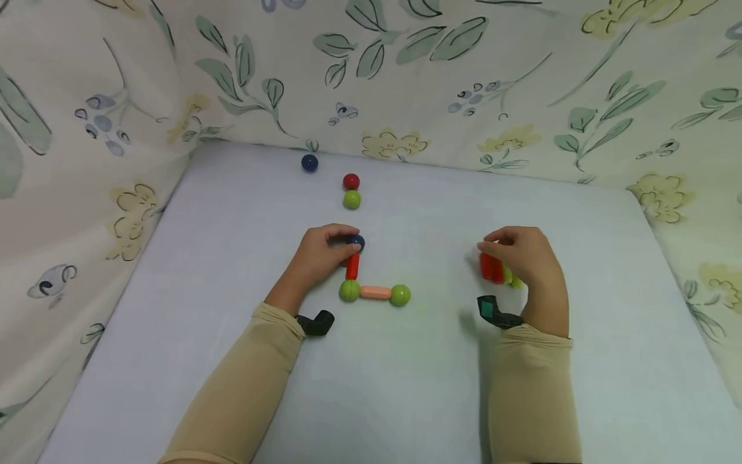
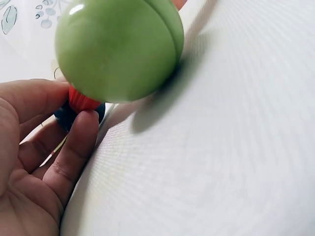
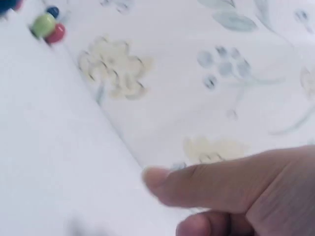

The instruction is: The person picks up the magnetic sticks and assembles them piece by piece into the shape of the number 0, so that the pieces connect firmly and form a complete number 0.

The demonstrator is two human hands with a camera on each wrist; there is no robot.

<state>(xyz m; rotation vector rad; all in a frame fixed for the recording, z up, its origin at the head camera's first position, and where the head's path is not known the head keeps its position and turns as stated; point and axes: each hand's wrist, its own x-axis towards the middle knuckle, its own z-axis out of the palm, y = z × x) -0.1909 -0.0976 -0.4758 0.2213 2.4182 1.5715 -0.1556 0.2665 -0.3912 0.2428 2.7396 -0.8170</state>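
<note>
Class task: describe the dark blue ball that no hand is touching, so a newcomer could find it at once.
Start at the pale table and look to its far edge, where the floral cloth rises. The dark blue ball sits alone there, left of the red ball and green ball that touch each other. Unlike the other blue ball under the left hand, it joins nothing.

This looks like a makeshift recording corner in a home rather than a lab or workshop. A floral bedsheet [image 1: 522, 84], printed with leaves, yellow blossoms and blue berries, hangs as a backdrop around three sides of a pale counter [image 1: 203, 258]. Colourful toy balls [image 1: 351, 191] and rods [image 1: 375, 292] lie scattered on it.
</note>
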